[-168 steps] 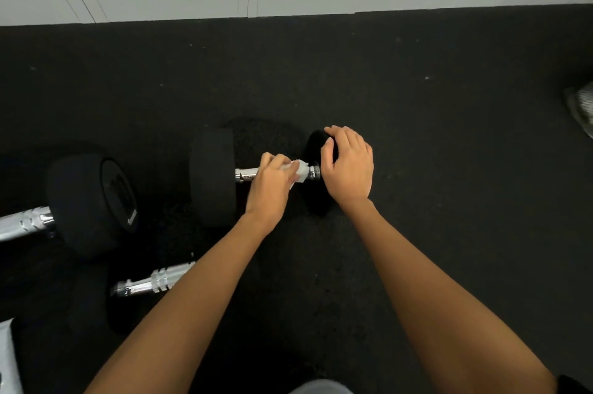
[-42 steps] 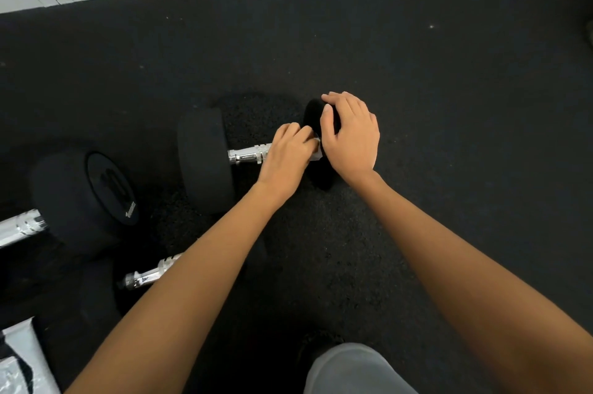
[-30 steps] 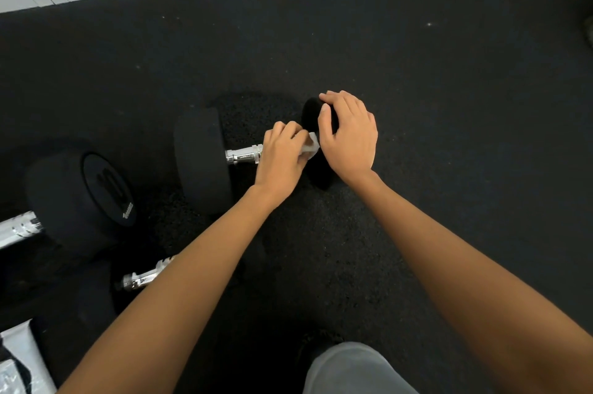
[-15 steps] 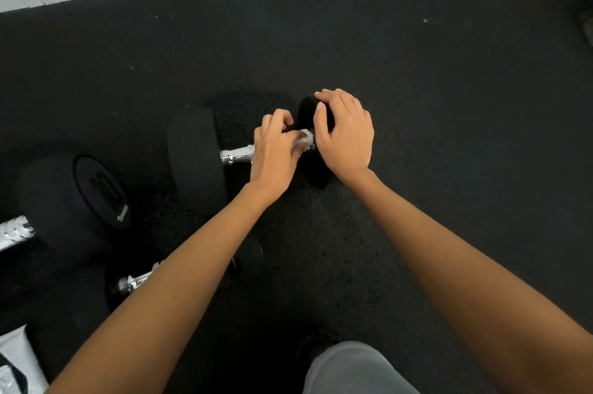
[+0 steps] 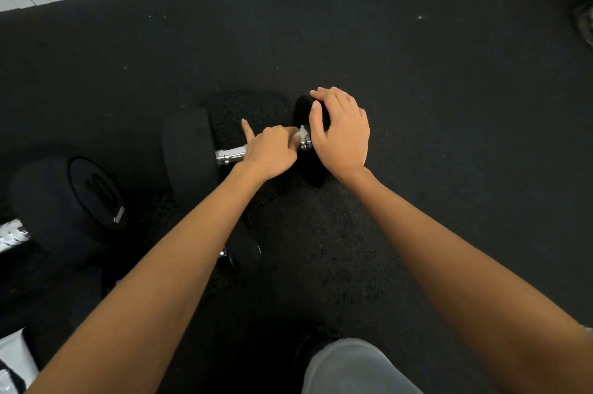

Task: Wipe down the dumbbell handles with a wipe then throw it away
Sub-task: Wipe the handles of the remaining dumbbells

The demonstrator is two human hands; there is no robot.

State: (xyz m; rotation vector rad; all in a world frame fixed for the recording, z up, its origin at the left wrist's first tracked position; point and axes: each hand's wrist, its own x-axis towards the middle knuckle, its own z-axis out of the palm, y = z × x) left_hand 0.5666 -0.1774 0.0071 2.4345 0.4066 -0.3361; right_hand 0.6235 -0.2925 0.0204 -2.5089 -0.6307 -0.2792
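Your left hand (image 5: 272, 149) pinches the wipe (image 5: 300, 136) on the dumbbell handle (image 5: 231, 154); right hand (image 5: 341, 133) rests open-fingered on its end weight (image 5: 303, 111).

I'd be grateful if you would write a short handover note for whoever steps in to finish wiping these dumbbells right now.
Left hand: grips the white wipe around the chrome handle of the middle dumbbell, at the handle's right end.
Right hand: rests over that dumbbell's right head, steadying it.
Other things: a larger dumbbell lies on the floor to the left; a third dumbbell is mostly hidden under the left forearm.
Done: wiping of the middle handle is under way.
Left: finish this handle, wipe any others not yet done, then throw the wipe away. No bin is in view.
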